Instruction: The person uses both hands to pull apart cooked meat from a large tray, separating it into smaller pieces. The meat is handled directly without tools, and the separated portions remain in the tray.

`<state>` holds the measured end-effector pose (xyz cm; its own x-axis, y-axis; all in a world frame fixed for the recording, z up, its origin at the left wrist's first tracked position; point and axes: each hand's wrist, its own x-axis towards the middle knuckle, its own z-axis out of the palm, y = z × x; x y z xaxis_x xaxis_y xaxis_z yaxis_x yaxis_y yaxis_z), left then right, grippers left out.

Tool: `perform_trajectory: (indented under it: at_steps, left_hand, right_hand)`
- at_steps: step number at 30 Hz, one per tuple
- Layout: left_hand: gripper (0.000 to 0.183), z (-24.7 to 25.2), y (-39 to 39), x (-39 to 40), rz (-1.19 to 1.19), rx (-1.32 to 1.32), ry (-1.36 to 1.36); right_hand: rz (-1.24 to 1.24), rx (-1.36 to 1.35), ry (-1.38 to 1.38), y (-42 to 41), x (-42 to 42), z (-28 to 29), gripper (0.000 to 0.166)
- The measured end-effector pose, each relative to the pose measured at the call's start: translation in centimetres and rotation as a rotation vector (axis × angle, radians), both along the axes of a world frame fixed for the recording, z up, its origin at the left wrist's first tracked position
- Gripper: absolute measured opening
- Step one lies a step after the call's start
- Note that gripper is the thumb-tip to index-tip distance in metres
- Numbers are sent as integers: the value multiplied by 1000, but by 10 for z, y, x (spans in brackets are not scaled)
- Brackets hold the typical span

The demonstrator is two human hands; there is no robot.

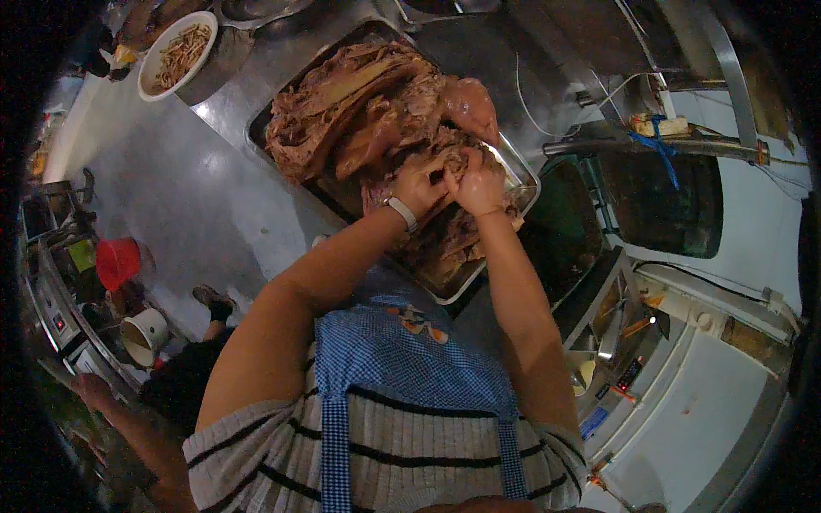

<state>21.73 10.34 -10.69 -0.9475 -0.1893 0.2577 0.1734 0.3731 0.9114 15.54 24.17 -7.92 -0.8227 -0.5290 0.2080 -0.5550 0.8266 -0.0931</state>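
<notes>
A rectangular metal tray (533, 192) before me is heaped with large pieces of cooked meat (378, 96). Over its near right part, my left hand (420, 186), with a pale band at the wrist, and my right hand (478, 183) are close together. Both have their fingers curled on a chunk of brownish meat (452, 157). The fingertips are partly hidden in the meat. A smooth, pinkish piece (471, 106) lies just beyond my right hand. More shredded meat and fat (449, 243) lies in the tray below my hands.
On the metal table (237, 122) at upper left stands a white bowl (210, 38) of thin brown strips. A red bucket (117, 263) and a white bucket (144, 333) are at far left. Another person's arm (128, 429) shows at lower left. A green bin (564, 218) stands right of the tray.
</notes>
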Motion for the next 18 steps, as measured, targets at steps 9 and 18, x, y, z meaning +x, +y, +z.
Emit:
perform_trajectory:
  at_steps: [9, 18]
  left_hand:
    - [44, -45, -5, 2, -49, -239, 136]
    - [40, -39, -10, 14, -45, -137, 186]
  right_hand:
    - [56, -35, -42, -4, 10, 4, 53]
    - [74, 24, -174, -6, 18, 16, 55]
